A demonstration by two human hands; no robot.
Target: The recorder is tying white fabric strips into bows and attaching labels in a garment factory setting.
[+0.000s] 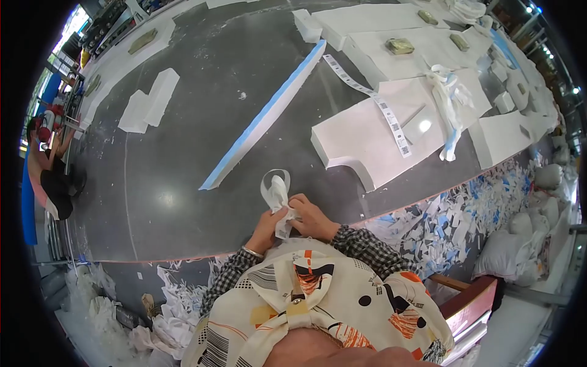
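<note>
My left hand point(266, 230) and my right hand point(315, 219) meet close to my body at the near edge of a dark table point(160, 156). Both grip a bundled white fabric strip point(278, 189), whose upper end forms a loop above my fingers. The lower end hangs below my left thumb; the part between the hands is partly hidden. Beyond them a long stack of narrow strips point(270, 112), blue on top with a white side, lies diagonally. To the right rests a thick stack of white cut fabric pieces point(353, 124) with a curved notch.
A strip of printed labels point(390, 117) and a twisted white bundle point(447, 110) lie across the right stack. Wrapped weights point(400, 46) sit on stacks behind. Two white blocks point(158, 96) stand left. Scraps point(440, 225) cover the floor. Another person point(52, 179) is at the far left.
</note>
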